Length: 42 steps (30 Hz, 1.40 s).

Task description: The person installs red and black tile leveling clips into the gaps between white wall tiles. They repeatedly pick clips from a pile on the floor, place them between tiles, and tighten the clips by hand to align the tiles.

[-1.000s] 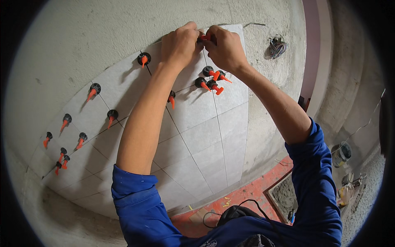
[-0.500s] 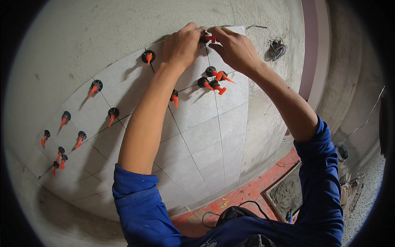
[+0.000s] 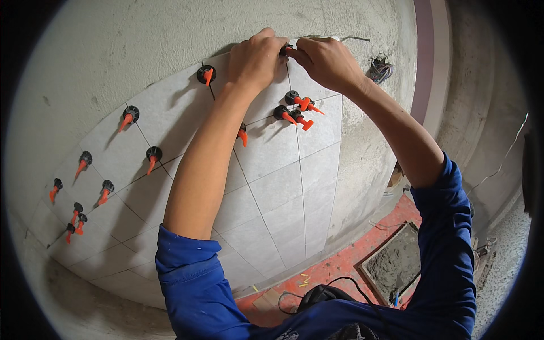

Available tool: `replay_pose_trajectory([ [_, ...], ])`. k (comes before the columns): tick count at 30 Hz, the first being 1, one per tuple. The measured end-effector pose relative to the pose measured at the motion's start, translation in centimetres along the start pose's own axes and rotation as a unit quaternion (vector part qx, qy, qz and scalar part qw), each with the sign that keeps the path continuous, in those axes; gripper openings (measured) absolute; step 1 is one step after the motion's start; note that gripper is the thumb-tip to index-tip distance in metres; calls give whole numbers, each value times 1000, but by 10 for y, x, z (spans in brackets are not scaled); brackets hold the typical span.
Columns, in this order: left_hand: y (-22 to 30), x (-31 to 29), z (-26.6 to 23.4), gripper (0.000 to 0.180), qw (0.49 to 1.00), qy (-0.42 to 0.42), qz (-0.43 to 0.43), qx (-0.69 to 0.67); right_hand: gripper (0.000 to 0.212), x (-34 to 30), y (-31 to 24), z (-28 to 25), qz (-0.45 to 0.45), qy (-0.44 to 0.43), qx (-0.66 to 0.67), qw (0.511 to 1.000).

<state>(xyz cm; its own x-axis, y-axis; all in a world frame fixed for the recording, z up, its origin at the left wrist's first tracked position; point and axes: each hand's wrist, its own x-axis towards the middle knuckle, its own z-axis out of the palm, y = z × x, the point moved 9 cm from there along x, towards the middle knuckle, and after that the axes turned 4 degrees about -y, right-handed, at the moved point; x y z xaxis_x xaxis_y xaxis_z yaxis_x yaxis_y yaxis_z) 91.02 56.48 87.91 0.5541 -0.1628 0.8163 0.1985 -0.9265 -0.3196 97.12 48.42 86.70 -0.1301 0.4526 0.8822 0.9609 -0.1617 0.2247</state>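
Observation:
Both my hands are raised to the top edge of a wall of pale grey tiles [image 3: 272, 156]. They meet at a tile leveler [image 3: 285, 50] with a black round base, set at the joint between two top tiles. My left hand [image 3: 256, 61] is closed at the base, its fingertips partly hidden. My right hand [image 3: 333, 63] has its fingers curled round the orange handle, covering most of it. Just below, several more tile levelers [image 3: 292, 98] with orange T-handles cluster at a tile corner. Another tile leveler [image 3: 207, 74] sits left of my left hand.
More levelers stick out along the joints at left, such as one leveler [image 3: 130, 116]. Rough cement wall [image 3: 141, 45] surrounds the tiles. Bundled wires [image 3: 380, 69] poke from a hole at right. Below, a tray of wet mortar [image 3: 392, 263] lies on the red floor [image 3: 334, 266].
My right hand has turned and closed further over the orange handle, which was showing between my hands before. My left hand stays by the same leveler. The view has shifted slightly.

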Motion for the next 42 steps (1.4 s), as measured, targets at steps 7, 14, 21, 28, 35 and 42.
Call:
replay_pose_trajectory([
  [7, -2, 0, 0, 25, 1000, 12, -16, 11, 34, 12, 23, 17, 187, -144, 152, 960],
  [14, -2, -3, 3, 43, 1000, -2, -11, 3, 34, 6, 17, -6, 202, -88, 193, 956],
  [21, -7, -1, -19, 71, 986, 10, -48, -159, 31, -20, 2, -59, 147, -56, 131, 979],
  [28, 69, -121, -50, 68, 818, 64, -147, -553, 33, -149, -18, -59, 284, -34, 456, 843],
  [35, 154, -311, 83, 38, 469, -72, -484, -735, 27, -267, -118, 38, 250, -171, 558, 773],
  [42, 180, -467, 137, 31, 216, 40, -698, -681, 27, -261, -30, 80, 367, -137, 396, 831],
])
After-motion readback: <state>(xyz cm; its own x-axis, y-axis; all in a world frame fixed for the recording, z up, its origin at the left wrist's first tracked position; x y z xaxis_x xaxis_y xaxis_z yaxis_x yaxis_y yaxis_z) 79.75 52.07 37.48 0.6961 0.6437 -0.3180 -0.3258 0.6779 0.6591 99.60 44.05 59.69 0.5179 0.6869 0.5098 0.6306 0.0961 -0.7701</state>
